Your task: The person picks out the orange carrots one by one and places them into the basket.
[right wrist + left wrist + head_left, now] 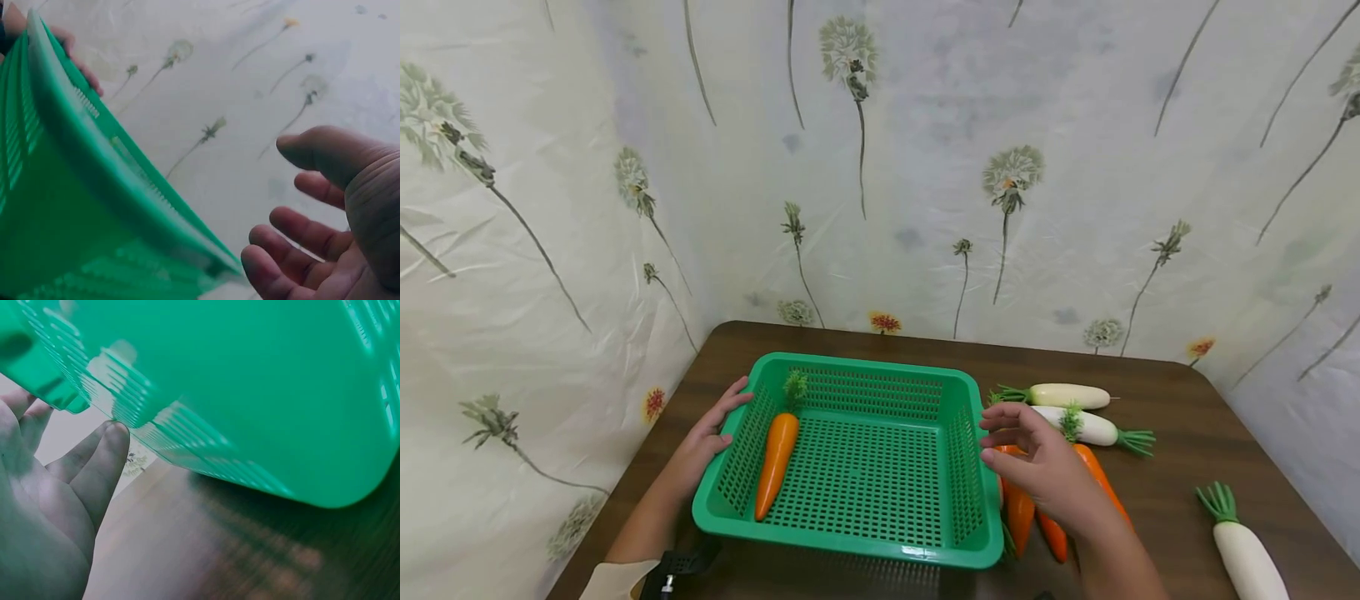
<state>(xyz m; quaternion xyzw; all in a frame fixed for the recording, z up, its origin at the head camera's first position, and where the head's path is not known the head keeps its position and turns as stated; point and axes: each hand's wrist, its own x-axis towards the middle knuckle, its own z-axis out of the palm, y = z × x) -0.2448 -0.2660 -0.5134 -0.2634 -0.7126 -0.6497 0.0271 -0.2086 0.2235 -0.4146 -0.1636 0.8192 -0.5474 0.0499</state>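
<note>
A green plastic basket [865,492] with slotted walls stands on the brown table. Inside it, along the left wall, lies an orange carrot [777,462] with a green leafy top. My left hand [706,437] is at the basket's left rim, fingers extended and thumb apart from them; in the left wrist view the thumb tip is against or close to the outer wall. At the right rim hovers my right hand [1037,454], its fingers loosely bent. A gap shows between that hand [312,244] and the basket [75,156] in the right wrist view.
Right of the basket lie several carrots [1019,515], partly behind my right hand. Two white radishes [1070,395] with green tops lie farther back. Another white radish [1247,557] sits near the table's right edge. Patterned cloth [925,183] hangs behind the table.
</note>
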